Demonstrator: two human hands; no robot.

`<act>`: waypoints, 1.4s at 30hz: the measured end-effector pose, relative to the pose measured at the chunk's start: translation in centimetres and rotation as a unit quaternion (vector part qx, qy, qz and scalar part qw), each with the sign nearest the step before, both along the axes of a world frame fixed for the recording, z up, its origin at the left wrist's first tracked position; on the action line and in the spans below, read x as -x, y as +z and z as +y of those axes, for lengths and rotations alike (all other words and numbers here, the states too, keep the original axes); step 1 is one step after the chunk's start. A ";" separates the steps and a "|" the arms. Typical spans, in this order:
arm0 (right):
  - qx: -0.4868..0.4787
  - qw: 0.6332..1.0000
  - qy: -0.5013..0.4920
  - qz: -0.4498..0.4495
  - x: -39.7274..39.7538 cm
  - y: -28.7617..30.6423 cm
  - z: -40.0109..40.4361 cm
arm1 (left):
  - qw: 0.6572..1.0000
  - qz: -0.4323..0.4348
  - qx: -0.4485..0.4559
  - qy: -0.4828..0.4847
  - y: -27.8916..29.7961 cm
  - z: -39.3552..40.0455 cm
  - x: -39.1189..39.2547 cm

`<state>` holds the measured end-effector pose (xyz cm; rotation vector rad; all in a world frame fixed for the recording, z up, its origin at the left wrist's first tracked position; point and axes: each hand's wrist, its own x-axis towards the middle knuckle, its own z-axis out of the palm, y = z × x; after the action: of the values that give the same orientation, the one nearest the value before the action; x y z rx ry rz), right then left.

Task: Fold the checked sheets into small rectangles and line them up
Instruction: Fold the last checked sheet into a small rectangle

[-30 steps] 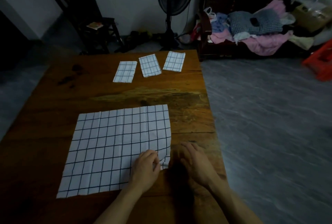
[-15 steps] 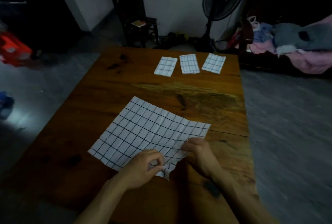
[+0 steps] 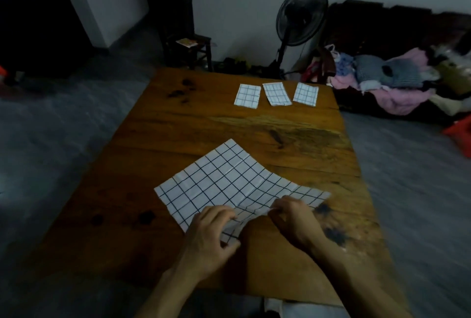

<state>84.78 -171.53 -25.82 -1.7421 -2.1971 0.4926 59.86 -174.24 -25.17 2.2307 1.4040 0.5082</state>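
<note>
A large white sheet with a black check (image 3: 224, 180) lies skewed on the wooden table (image 3: 198, 129), one corner pointing away from me. My left hand (image 3: 211, 236) pinches its near corner, fingers curled over the cloth. My right hand (image 3: 293, 218) pinches the near edge a little to the right, and the cloth bunches between the two hands. Three folded checked rectangles stand in a row at the far end: the left one (image 3: 247, 95), the middle one (image 3: 276, 93) and the right one (image 3: 305, 94).
The table's right edge (image 3: 356, 164) drops to grey floor. Beyond the far end stand a black pedestal fan (image 3: 300, 16) and a dark chair (image 3: 188, 47). A pile of clothes (image 3: 387, 80) lies on a dark sofa at the back right.
The sheet has turned from square-on to skewed, with a corner now pointing away. Both hands closed on its near edge and lifted it slightly. My view swung left and down.
</note>
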 end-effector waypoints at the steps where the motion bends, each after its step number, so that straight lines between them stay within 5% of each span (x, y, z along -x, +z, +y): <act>1: 0.000 1.000 -0.006 -0.006 0.8 0.2 -0.9 | 0.998 -0.046 -0.025 0.016 -0.6 -0.5 0.8; 7: -0.009 0.999 -0.035 -0.022 3.0 0.7 -6.2 | 0.985 -0.164 -0.046 0.012 -0.1 -2.2 5.3; 12: 0.023 0.996 -0.059 -0.056 1.8 -0.6 -9.4 | 0.972 -0.233 0.032 0.005 0.8 -3.7 7.4; 16: 0.068 0.993 -0.079 -0.051 1.1 -0.8 -10.7 | 0.978 -0.180 0.110 0.001 1.3 -5.0 8.6; 22: 0.052 0.997 -0.052 -0.030 0.3 0.5 -12.1 | 0.992 -0.088 0.090 0.026 3.7 -8.3 10.4; 31: 0.065 0.992 -0.059 0.088 2.8 1.2 -13.6 | 0.989 -0.092 0.047 0.108 3.5 -11.5 14.1; 42: 0.034 0.984 -0.150 0.094 6.8 4.4 -9.7 | 0.985 -0.141 0.032 0.096 3.5 -3.8 18.8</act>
<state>77.95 -181.21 -21.38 -1.9309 -1.7718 0.6321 41.09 -178.06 -21.68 1.8946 1.4667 0.7975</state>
